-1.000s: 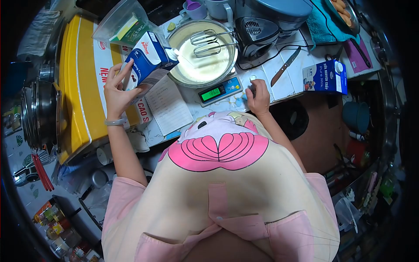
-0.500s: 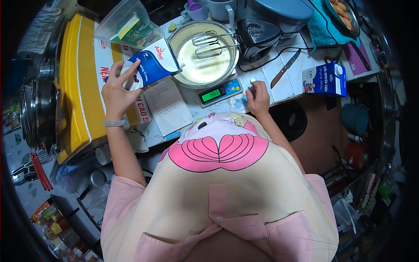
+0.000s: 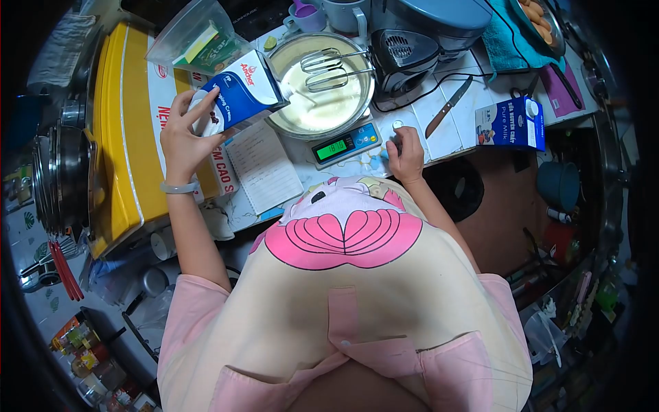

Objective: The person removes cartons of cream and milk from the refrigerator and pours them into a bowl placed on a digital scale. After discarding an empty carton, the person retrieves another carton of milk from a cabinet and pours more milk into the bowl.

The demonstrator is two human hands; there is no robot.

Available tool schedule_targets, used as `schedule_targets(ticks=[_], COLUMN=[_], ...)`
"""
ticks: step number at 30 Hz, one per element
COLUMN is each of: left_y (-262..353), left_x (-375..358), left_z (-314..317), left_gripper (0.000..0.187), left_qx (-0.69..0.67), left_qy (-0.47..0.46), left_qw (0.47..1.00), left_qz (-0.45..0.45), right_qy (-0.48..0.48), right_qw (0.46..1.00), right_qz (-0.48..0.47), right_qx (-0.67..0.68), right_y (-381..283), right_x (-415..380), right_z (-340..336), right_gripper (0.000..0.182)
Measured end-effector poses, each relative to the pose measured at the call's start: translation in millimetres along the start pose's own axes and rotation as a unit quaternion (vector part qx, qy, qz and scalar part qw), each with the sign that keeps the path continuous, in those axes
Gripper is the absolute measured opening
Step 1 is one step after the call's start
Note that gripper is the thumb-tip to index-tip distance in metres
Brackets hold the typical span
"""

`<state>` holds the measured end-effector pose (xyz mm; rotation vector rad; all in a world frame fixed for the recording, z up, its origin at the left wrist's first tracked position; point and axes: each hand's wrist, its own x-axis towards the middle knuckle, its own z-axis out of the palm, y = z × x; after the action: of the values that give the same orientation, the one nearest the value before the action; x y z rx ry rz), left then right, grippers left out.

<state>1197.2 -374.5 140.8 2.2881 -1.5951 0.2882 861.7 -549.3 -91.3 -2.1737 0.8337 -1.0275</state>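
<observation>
My left hand [image 3: 189, 134] grips a blue and white whipping cream carton [image 3: 240, 96] from its lower end. The carton lies tilted, its spout end over the rim of a clear glass bowl [image 3: 279, 123]. A white stream of cream [image 3: 302, 98] runs from the spout into the pale liquid in the bowl. Under the bowl's near side sits a digital kitchen scale [image 3: 367, 139] with a lit green display. Resting at the counter edge, my right hand [image 3: 407, 156] holds nothing, fingers loosely bent and thumb apart. A small white cap [image 3: 398, 124] lies just beyond its fingertips.
A hand mixer [image 3: 405, 58] points its beaters [image 3: 329, 72] over the bowl. To the right are a knife [image 3: 449, 106] and a milk carton [image 3: 504, 123]. A handwritten notebook [image 3: 264, 168] lies below the cream carton, beside a yellow box [image 3: 130, 137].
The cream carton has tipped slightly further toward the bowl, and a white stream now shows at its spout. The digits on the scale have changed. My right hand has stayed in place.
</observation>
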Motion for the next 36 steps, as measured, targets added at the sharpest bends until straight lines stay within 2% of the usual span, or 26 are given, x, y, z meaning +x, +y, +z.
schedule_targets(ticks=[1, 4, 9, 12, 21, 29, 33, 36], left_y=[-1, -4, -13, -17, -20, -22, -37, -49], left_x=[-1, -2, -8, -11, -16, -23, -41, -66], left_z=[1, 5, 13, 18, 6, 15, 30, 37], left_gripper=[0.072, 0.077, 0.082, 0.083, 0.08, 0.08, 0.082, 0.068], left_qx=[0.0, -0.142, -0.246, -0.345, -0.28, -0.37, -0.46, -0.561], left_qy=[0.0, -0.026, -0.042, -0.018, -0.066, -0.03, 0.026, 0.034], left_qw=[1.0, 0.985, 0.961, 0.934, 0.949, 0.922, 0.875, 0.798], left_qz=[0.0, -0.098, -0.121, -0.091, -0.128, -0.11, -0.151, -0.217], right_qy=[0.0, -0.001, -0.006, -0.004, -0.005, 0.009, 0.006, -0.013], right_qw=[1.0, 1.0, 1.0, 1.0, 1.0, 1.0, 1.0, 0.999], right_qz=[0.0, 0.0, 0.009, 0.005, 0.002, -0.006, 0.016, 0.044], right_qx=[-0.001, -0.002, 0.003, 0.003, -0.002, 0.001, 0.01, 0.007], right_y=[0, 0, -1, 0, -1, 2, -8, -21], right_x=[0, 0, 0, 0, 0, 2, 7, 14], right_z=[0, 0, -1, 0, 0, 1, -7, -17], right_gripper=[0.033, 0.033, 0.033, 0.033, 0.031, 0.024, 0.024, 0.025])
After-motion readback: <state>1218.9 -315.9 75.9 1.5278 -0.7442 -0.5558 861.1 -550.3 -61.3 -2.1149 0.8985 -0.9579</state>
